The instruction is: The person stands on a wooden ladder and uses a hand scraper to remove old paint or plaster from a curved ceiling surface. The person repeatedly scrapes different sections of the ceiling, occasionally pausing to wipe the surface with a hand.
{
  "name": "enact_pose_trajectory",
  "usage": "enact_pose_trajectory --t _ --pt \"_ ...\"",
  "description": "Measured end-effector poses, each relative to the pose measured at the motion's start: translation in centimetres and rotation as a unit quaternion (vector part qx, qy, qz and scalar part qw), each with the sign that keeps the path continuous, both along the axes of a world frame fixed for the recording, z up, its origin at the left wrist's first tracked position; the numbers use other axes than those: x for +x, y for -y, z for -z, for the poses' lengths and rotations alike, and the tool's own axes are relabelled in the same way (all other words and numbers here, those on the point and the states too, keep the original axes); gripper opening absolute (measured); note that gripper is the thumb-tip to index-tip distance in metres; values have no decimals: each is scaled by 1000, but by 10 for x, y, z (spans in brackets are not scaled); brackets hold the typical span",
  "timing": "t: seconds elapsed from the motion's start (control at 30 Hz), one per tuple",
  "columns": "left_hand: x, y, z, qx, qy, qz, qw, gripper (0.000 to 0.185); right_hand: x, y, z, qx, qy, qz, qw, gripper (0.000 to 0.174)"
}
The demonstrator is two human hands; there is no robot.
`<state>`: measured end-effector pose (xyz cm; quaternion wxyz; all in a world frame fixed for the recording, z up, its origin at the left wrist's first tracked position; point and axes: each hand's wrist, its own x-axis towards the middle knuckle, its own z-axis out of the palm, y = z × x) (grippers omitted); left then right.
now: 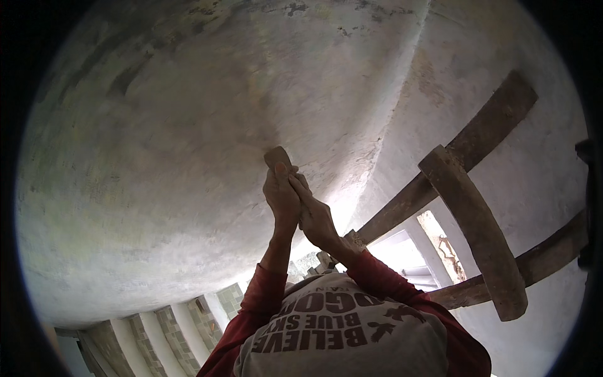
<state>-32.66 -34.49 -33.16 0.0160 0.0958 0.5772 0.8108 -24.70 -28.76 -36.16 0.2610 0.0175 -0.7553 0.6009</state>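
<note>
Both of my hands are together near the middle of the view, around one brown, blunt-ended piece (277, 155). It could be clay or wood; I cannot tell which. Its rounded end sticks out past the fingertips, and the rest is hidden between the palms. My left hand (281, 198) lies along its left side, with a fingertip against the exposed end. From the right, my right hand (316, 214) presses in with its fingers laid along the piece, touching the left hand. Red sleeves (266, 287) cover both arms down to the forearms.
A stained, rough grey surface (165, 155) spreads ahead and left, meeting a paler one (494, 188) along a bright seam. At right stand long wooden beams (485, 127) with a crosspiece (476, 226). Behind are a bright window (400, 252) and white joists (160, 339).
</note>
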Motion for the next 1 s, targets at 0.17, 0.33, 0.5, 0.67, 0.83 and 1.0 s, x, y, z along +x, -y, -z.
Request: enact_pose_trajectory --t 0.17,0.33,0.5,0.67,0.83,1.0 --pt "-6 -16 -5 -82 -133 -31 987 42 -8 -9 3 3 -37 64 997 52" --pt "-9 -26 -10 -113 -38 -12 993 41 -11 -17 -3 -47 -27 64 996 50" --pt "-8 -29 -23 -94 -56 -1 994 41 -14 -19 -6 -40 -16 74 996 49" --pt "-7 -35 -29 -88 -64 -8 994 40 -20 -23 -11 -5 -84 98 992 48" --pt "-9 -42 -38 -48 -56 4 997 40 -22 -29 -19 -19 -69 95 993 47" --pt "-8 -41 -50 -84 -135 -24 987 44 -21 -31 -22 -60 -54 69 994 48"
